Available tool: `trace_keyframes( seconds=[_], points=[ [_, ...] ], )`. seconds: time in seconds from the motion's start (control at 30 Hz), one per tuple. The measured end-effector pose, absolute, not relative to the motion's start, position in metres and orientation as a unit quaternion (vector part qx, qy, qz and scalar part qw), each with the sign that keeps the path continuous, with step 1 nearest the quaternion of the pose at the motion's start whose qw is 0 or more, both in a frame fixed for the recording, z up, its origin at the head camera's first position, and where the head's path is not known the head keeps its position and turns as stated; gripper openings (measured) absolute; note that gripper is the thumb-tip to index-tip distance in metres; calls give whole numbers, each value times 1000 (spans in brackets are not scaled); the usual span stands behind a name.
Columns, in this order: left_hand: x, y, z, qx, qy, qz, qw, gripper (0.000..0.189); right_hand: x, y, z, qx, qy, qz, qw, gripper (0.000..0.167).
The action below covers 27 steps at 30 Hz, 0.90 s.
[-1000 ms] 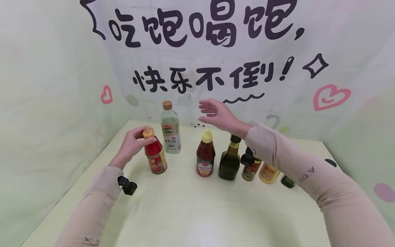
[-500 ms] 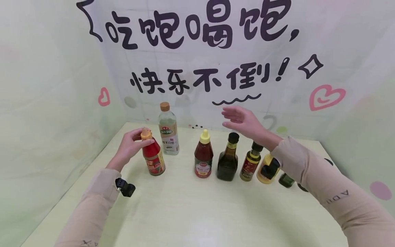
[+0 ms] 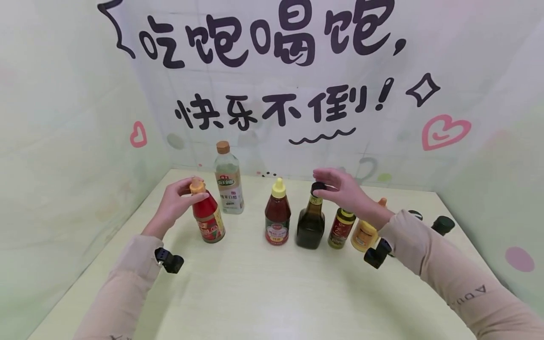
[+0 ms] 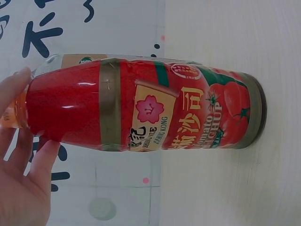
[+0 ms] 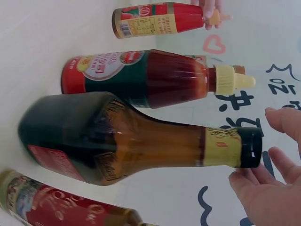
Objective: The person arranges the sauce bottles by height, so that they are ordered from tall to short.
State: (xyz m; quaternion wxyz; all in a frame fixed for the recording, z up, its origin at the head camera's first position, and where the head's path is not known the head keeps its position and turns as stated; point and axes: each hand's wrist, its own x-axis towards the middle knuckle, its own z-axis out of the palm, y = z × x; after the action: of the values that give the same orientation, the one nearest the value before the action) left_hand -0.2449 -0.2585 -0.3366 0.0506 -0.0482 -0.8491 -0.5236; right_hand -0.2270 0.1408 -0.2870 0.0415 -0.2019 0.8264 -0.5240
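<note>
My left hand holds the red ketchup bottle around its orange cap. It stands upright at the left; in the left wrist view the thumb and fingers curl about the bottle's neck. My right hand is at the black cap of a dark sauce bottle. In the right wrist view its fingers lie right at the cap's side, and the thumb stands off from it. Between the two hands stands a brown-red sauce bottle with a yellow nozzle cap.
A clear vinegar bottle with a brown cap stands behind the ketchup. Right of the dark bottle are a red-labelled bottle and a yellow bottle. A dark green cap shows behind the right sleeve. Printed cloth backs the table.
My right hand has moved right and down to the dark sauce bottle's cap. My left hand keeps its hold on the ketchup bottle. The view has shifted slightly.
</note>
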Motion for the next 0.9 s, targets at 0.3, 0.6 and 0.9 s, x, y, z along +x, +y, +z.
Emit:
trace_keyframes(
  seconds=[0.3,0.6,0.9],
  points=[
    [-245,-259,-338,-43,-847,-527,48,56,-225,140,-309,-204,800,-564,21,50],
    [-244,-257,-338,-48,-848,-525,54,56,-223,136,-322,-185,771,-609,-21,44],
    [-245,-257,-338,-46,-848,-525,61,56,-224,136,-325,-165,787,-593,-32,43]
  ],
)
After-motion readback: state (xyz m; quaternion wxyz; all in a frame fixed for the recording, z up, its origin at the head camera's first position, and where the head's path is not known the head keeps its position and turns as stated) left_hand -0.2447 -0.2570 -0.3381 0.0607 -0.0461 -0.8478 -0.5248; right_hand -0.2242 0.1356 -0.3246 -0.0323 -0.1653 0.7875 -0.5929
